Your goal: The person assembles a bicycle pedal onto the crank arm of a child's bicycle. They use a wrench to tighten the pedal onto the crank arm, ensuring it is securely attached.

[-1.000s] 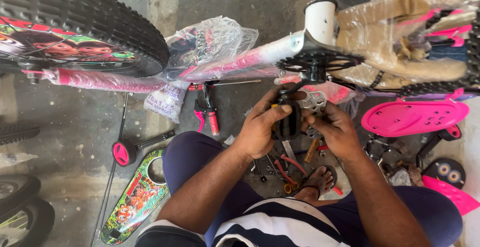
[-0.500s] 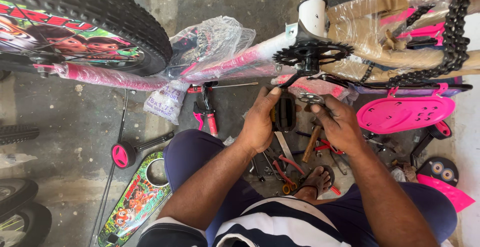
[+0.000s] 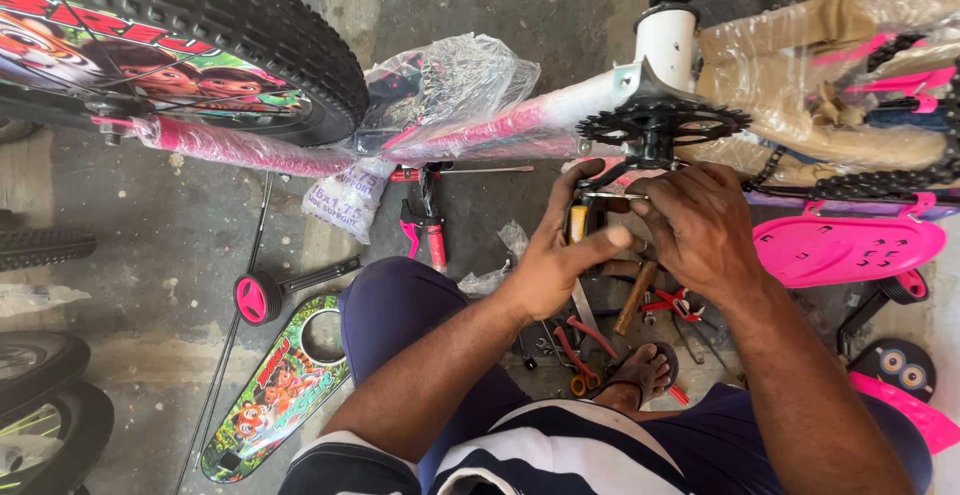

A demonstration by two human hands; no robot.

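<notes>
One child's bicycle [image 3: 600, 105] lies across the top of the view, its frame wrapped in clear plastic; one knobbly black tyre [image 3: 250, 25] shows at upper left, cut off by the edge. Parts of three more tyres [image 3: 40, 245] sit at the left edge, mostly out of view. One black chainring [image 3: 660, 120] with its chain [image 3: 880, 183] sits just above both hands. Below it the left hand [image 3: 560, 255] has its fingers curled around a dark part at the crank — what exactly it grips is hidden behind the thumb. The right hand [image 3: 700, 225] is closed over a thin metal piece [image 3: 612, 195] beside it, fingers bent tight. One pink chain guard [image 3: 845, 250] lies at right, one printed guard [image 3: 280, 395] on the floor at lower left, one small pink training wheel [image 3: 257, 298] near it. Loose tools [image 3: 640, 300] — a hammer, red-handled pliers — lie jumbled on the floor under the hands, by a sandalled foot [image 3: 640, 375].
</notes>
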